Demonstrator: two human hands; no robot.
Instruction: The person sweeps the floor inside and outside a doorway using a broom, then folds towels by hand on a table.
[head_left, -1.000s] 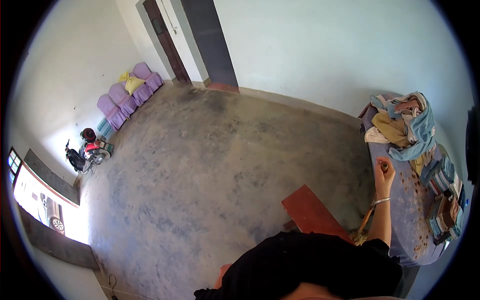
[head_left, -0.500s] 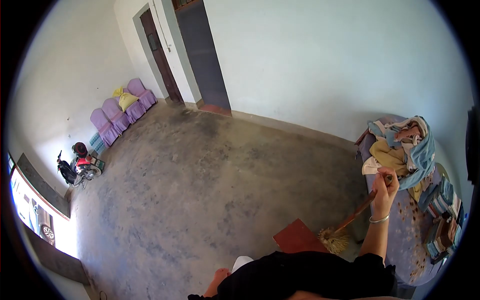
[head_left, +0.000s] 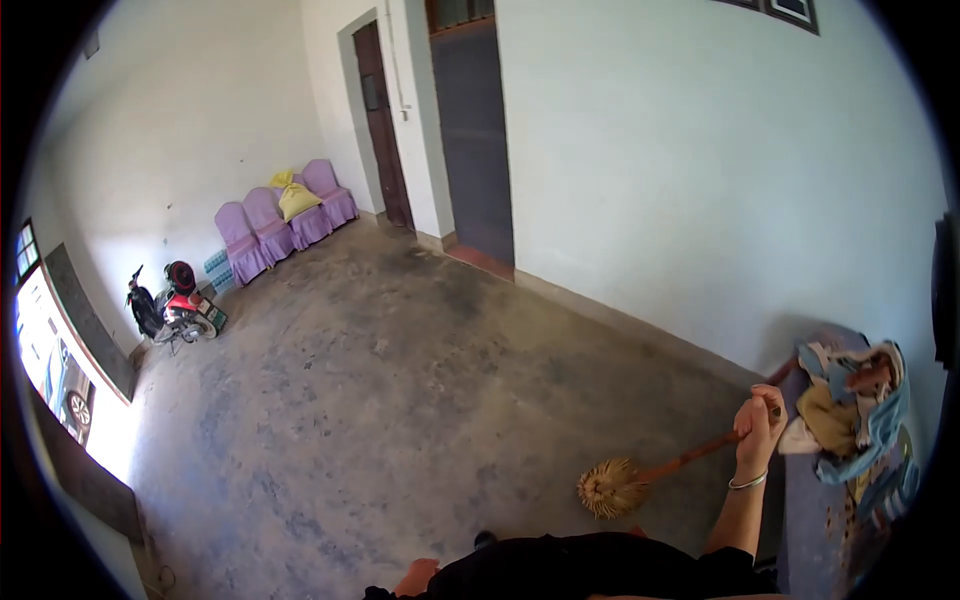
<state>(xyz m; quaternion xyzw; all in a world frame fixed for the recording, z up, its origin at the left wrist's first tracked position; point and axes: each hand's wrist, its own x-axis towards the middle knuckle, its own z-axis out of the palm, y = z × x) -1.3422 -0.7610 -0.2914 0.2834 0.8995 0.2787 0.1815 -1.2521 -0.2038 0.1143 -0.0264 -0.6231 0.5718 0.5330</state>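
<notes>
My right hand [head_left: 760, 432], with a bracelet at the wrist, is wrapped round the wooden handle of a broom [head_left: 612, 488]. The handle slants down to the left, and its bundled straw head is over the concrete floor [head_left: 430, 420]; whether it touches the floor I cannot tell. Low in the view, my left hand [head_left: 417, 576] shows only in part beside my dark clothing, its fingers too hidden to read. A small red edge [head_left: 638, 531] peeks out below the broom head, mostly covered by my clothing.
A table [head_left: 815, 520] piled with clothes [head_left: 850, 410] stands close by my right hand. Purple-covered chairs [head_left: 275, 228], one bearing a yellow sack [head_left: 298, 202], line the far wall. A red and black motorbike [head_left: 180, 308] stands at the left, near a bright doorway [head_left: 110, 435].
The broom head has swung left and away from my body, its handle now flatter. My view has shifted, and the flat red piece is now almost wholly hidden.
</notes>
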